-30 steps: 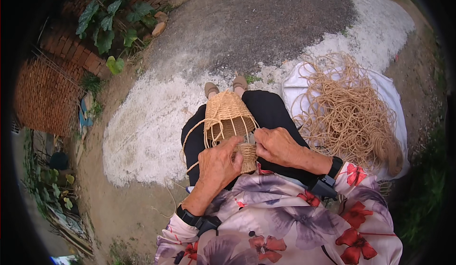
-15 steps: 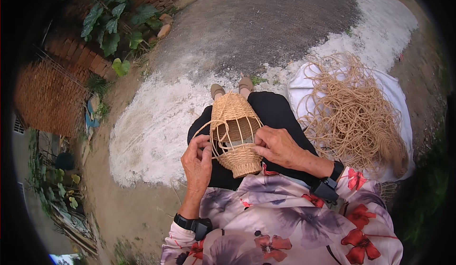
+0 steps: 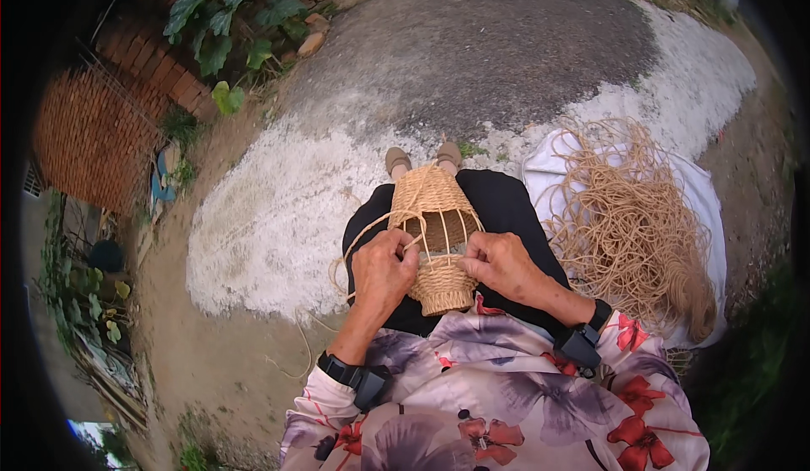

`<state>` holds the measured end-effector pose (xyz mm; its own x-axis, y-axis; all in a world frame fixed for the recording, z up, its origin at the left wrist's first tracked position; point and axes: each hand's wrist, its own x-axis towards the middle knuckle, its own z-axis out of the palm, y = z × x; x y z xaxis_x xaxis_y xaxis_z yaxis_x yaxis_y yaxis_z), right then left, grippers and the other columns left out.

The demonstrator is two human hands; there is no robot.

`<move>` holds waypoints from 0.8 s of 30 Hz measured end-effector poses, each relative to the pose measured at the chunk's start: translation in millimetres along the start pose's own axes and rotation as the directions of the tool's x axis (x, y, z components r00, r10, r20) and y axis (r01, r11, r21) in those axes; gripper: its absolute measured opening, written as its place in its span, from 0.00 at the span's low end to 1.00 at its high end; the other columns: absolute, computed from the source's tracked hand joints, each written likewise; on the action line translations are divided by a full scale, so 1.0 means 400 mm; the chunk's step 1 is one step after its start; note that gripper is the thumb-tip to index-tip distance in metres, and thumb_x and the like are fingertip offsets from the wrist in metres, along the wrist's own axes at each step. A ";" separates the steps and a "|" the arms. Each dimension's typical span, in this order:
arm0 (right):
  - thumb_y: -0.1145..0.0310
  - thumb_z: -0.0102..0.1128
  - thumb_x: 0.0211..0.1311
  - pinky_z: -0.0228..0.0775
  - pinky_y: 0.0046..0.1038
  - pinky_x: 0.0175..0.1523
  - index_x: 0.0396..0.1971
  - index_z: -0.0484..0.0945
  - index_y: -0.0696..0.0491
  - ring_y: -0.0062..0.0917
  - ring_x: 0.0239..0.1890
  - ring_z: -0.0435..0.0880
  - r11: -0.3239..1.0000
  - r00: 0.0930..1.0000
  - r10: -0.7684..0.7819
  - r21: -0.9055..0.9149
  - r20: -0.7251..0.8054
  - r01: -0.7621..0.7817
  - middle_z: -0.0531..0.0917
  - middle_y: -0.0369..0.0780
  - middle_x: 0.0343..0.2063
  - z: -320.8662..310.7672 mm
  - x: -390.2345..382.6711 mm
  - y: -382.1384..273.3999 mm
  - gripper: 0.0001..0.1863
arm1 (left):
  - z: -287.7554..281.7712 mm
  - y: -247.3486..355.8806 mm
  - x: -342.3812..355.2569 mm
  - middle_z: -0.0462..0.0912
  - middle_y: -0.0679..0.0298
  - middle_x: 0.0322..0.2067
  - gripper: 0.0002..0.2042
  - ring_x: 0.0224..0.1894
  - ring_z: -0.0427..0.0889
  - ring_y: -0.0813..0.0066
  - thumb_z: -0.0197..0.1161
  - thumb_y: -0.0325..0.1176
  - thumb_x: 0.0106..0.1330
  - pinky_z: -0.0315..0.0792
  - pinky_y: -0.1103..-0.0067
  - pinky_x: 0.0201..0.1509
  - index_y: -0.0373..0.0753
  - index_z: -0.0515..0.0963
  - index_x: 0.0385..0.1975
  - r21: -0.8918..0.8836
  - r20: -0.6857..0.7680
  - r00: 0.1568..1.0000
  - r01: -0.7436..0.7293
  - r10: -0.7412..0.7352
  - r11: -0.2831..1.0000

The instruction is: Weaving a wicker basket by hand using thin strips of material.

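A tan woven basket (image 3: 443,285) lies across my lap, its wide, closely woven end toward my feet and its narrow neck toward my body. Between these two woven parts runs a gap crossed by bare ribs. My left hand (image 3: 381,270) is closed at the left side of this gap, thumb and finger pinching a strand of straw cord (image 3: 367,233). That cord loops out to the left of the basket. At the right, my right hand (image 3: 504,265) grips the edge of the neck band, thumb and fingers pressed together on it.
A big tangled heap of tan cord (image 3: 629,226) rests on a white cloth (image 3: 540,167) to my right. Loose cord ends trail on the ground at left. A brick wall (image 3: 89,138) and leafy plants (image 3: 215,19) stand at the far left.
My left hand has moved right and inward, from beside the basket to over its left edge, and its fingers have closed on the cord. My right hand stays at the neck band.
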<state>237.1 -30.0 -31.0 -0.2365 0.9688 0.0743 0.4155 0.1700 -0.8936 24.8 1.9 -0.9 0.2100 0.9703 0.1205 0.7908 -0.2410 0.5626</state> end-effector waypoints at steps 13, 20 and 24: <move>0.74 0.57 0.50 0.71 0.37 0.29 0.21 0.70 0.58 0.40 0.22 0.80 0.991 0.992 -0.122 -0.047 0.015 0.123 0.77 0.44 0.17 0.003 -0.006 0.012 0.06 | 0.014 -0.100 -0.113 0.73 0.69 0.18 0.04 0.20 0.67 0.85 0.62 0.26 0.54 0.64 0.82 0.25 0.35 0.74 0.24 -0.395 0.095 0.893 0.439 -0.439 0.807; 0.73 0.57 0.50 0.70 0.35 0.28 0.19 0.70 0.58 0.38 0.21 0.80 0.997 0.996 -0.070 0.038 0.045 0.069 0.77 0.45 0.17 -0.005 -0.002 0.011 0.06 | -0.033 0.002 -0.096 0.77 0.59 0.36 0.08 0.21 0.76 0.75 0.61 0.18 0.55 0.69 0.81 0.21 0.34 0.76 0.35 -0.151 -0.196 0.973 -0.151 0.120 0.977; 0.73 0.57 0.50 0.70 0.35 0.28 0.19 0.71 0.58 0.37 0.21 0.80 0.998 0.998 -0.034 0.050 0.055 0.031 0.78 0.44 0.17 -0.007 -0.004 0.005 0.06 | -0.032 0.027 -0.076 0.77 0.57 0.35 0.08 0.22 0.78 0.70 0.62 0.20 0.56 0.73 0.77 0.24 0.35 0.76 0.35 -0.119 -0.162 0.959 -0.251 0.231 0.961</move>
<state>240.7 -31.0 -31.5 -0.2982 0.9511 0.0805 0.3630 0.1910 -0.9120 19.6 -30.0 11.9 0.2911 0.8790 0.3776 0.6385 -0.4724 0.6075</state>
